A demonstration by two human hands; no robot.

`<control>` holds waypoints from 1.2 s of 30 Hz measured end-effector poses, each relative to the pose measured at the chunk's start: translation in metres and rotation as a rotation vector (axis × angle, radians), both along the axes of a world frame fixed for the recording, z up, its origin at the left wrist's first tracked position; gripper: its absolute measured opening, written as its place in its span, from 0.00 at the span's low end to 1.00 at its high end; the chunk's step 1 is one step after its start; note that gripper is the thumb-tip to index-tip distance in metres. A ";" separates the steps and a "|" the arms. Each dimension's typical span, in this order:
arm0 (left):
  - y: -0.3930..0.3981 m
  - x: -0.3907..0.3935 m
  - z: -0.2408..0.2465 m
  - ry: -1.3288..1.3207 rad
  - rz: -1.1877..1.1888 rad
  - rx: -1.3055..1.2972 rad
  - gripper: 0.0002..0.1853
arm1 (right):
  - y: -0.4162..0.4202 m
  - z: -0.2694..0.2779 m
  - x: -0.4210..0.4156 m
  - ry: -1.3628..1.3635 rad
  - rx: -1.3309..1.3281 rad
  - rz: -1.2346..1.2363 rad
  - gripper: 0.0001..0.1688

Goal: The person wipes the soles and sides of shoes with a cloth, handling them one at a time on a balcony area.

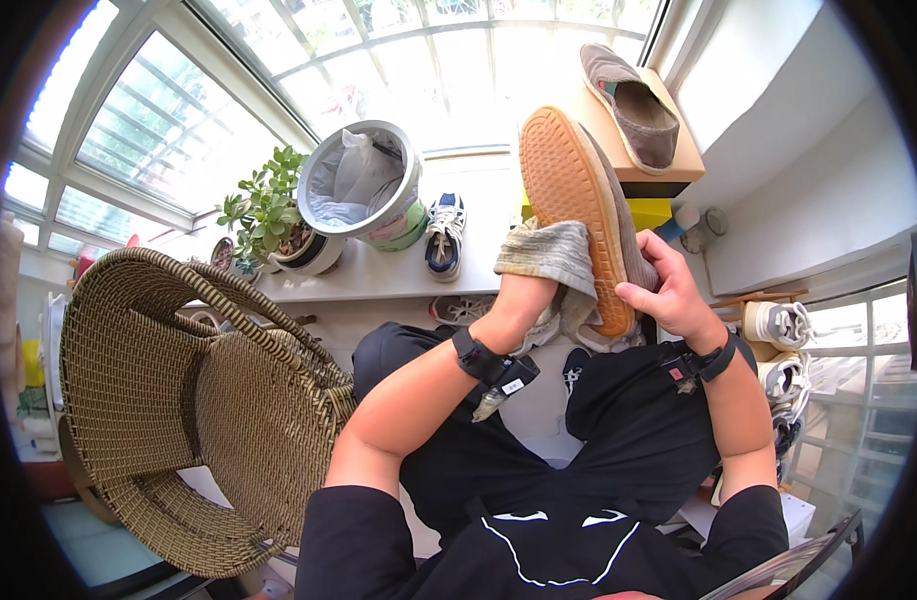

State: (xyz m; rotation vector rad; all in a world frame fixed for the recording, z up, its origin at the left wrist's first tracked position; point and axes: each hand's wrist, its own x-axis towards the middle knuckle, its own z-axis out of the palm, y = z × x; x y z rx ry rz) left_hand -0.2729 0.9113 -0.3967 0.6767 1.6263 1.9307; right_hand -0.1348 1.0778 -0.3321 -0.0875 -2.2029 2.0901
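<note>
A brown slip-on shoe (573, 196) is held up before me, its tan textured rubber sole turned to the left. My right hand (667, 291) grips the shoe near its lower end, thumb on the sole's edge and fingers behind the upper. A greyish, worn cloth (546, 251) covers the fingers of my left hand (524, 300) and lies against the sole; its fingers are hidden underneath. Part of the cloth hangs below the shoe. The matching brown shoe (638, 120) rests on a cardboard box (683, 161) at the upper right.
A lined waste bin (308, 187), a potted plant (275, 214) and a blue sneaker (445, 238) stand on the white ledge (398, 281). A woven wicker chair (256, 420) is at my left. Several shoes (779, 326) are stacked on a rack at right. A glass jar (704, 229) stands near the wall.
</note>
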 end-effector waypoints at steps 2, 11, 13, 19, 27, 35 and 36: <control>-0.001 -0.001 -0.005 -0.094 0.031 0.084 0.14 | -0.003 0.001 0.000 0.008 -0.024 0.012 0.21; 0.001 -0.005 -0.015 0.599 -0.084 -0.107 0.10 | -0.001 -0.005 -0.002 0.005 -0.050 0.003 0.21; 0.001 0.003 -0.012 0.168 -0.082 0.077 0.08 | -0.004 -0.004 0.000 0.001 0.043 0.002 0.23; 0.001 0.005 -0.003 -0.265 -0.010 0.158 0.08 | -0.004 -0.005 0.000 0.077 0.261 -0.016 0.21; 0.002 0.013 0.009 -0.540 -0.056 0.235 0.10 | -0.009 -0.008 -0.001 0.053 0.171 -0.043 0.20; 0.001 0.011 0.009 -0.529 -0.146 0.224 0.12 | -0.002 -0.015 -0.002 0.037 0.017 -0.102 0.18; 0.001 0.011 0.009 -0.532 -0.156 0.229 0.13 | -0.002 -0.016 -0.002 0.033 -0.022 -0.110 0.18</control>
